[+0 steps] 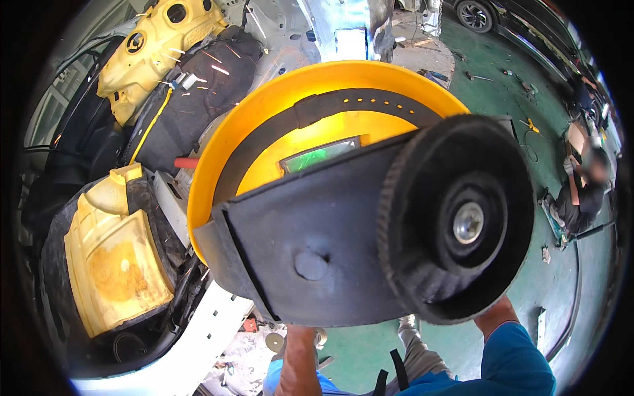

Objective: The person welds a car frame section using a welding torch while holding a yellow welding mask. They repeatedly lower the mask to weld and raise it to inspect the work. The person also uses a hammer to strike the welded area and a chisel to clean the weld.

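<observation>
A yellow welding helmet [343, 74] fills the middle of the view, its hollow inside turned toward me. In it are a dark lens window [319, 156] glowing green and a black strap with holes. The wide black headband [310, 244] and its large round adjusting knob [462, 221] are nearest to me. My left forearm [300, 360] rises to the headband's lower edge, and its hand is hidden behind it. Below the knob shows the wrist of my right hand [497, 317]; the fingers are out of sight. The hidden fingers leave each grip unclear.
Orange sparks fly across the upper left, in front of a yellow moulded tank [158, 43]. Bare car body metal [284, 46] and a yellow foam block [119, 264] surround it. At right, a person [584, 191] sits low on the green floor [489, 86], near tools and cables.
</observation>
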Available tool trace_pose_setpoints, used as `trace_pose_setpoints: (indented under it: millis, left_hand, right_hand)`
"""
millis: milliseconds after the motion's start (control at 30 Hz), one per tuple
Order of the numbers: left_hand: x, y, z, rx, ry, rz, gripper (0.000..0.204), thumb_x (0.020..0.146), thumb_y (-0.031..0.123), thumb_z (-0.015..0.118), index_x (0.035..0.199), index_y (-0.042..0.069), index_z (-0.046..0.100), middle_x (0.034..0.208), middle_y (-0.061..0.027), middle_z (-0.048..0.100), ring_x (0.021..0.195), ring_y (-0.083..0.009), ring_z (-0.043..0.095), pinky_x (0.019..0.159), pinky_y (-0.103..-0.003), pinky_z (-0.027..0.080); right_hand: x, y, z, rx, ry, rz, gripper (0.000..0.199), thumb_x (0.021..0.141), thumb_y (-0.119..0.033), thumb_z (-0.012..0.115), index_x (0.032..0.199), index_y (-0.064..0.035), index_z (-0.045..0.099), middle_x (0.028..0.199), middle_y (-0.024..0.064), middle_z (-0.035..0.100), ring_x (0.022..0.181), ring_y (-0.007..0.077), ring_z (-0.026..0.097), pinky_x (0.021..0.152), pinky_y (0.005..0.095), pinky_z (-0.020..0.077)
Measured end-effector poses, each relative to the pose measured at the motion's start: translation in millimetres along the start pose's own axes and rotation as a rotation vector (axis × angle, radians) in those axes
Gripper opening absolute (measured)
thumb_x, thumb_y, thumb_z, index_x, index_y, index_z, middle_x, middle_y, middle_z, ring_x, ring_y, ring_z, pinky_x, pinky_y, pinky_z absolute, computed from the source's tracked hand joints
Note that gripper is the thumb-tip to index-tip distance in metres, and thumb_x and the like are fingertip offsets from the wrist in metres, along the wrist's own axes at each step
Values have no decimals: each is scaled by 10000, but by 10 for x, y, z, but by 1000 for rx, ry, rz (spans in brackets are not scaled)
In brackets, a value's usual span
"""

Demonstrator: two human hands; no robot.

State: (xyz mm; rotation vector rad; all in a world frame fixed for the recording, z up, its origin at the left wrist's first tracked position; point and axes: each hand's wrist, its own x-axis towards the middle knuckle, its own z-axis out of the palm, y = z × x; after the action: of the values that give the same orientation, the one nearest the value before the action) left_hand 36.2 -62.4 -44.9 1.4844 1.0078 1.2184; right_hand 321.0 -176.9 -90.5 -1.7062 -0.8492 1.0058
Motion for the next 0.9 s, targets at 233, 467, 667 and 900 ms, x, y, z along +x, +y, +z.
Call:
trace_pose_setpoints:
  millis: [233, 467, 667, 900]
  left_hand:
    - [12, 63, 16, 28, 45, 32, 311, 1018, 77, 614, 1304, -26, 547, 1158, -97, 653, 991, -201, 688, 806, -354, 644]
    - [106, 129, -81, 52, 79, 50, 340, 1023, 91, 604, 1317, -64, 527, 1197, -154, 630, 1026, -249, 682, 798, -381, 656]
    - [390, 229, -527, 126, 308, 40, 523, 1026, 275, 611, 1386, -85, 491, 1289, -233, 608, 1068, -316, 682, 811, -429, 659]
    - [523, 284, -828, 138, 512, 67, 581, 1011, 308, 641, 1402, -87, 470, 1307, -239, 593, 1119, -327, 670, 838, -422, 656]
  right_hand:
    - [-65, -98, -34, 59, -19, 91, 388, 884, -139, 699, 1240, -15, 602, 802, 30, 653, 474, 103, 547, 391, 274, 408]
    - [-94, -168, -11, -9, 117, -217, 315, 891, -162, 705, 1150, -3, 621, 761, 44, 638, 595, 115, 579, 549, 319, 501]
    - [-70, 43, -61, 16, 77, -78, 300, 865, -168, 787, 1050, -14, 609, 827, 18, 619, 671, 102, 575, 586, 286, 498]
    - [19, 151, -40, -45, 45, -82, 325, 863, -199, 800, 1057, -13, 616, 831, 23, 630, 676, 105, 592, 589, 287, 516]
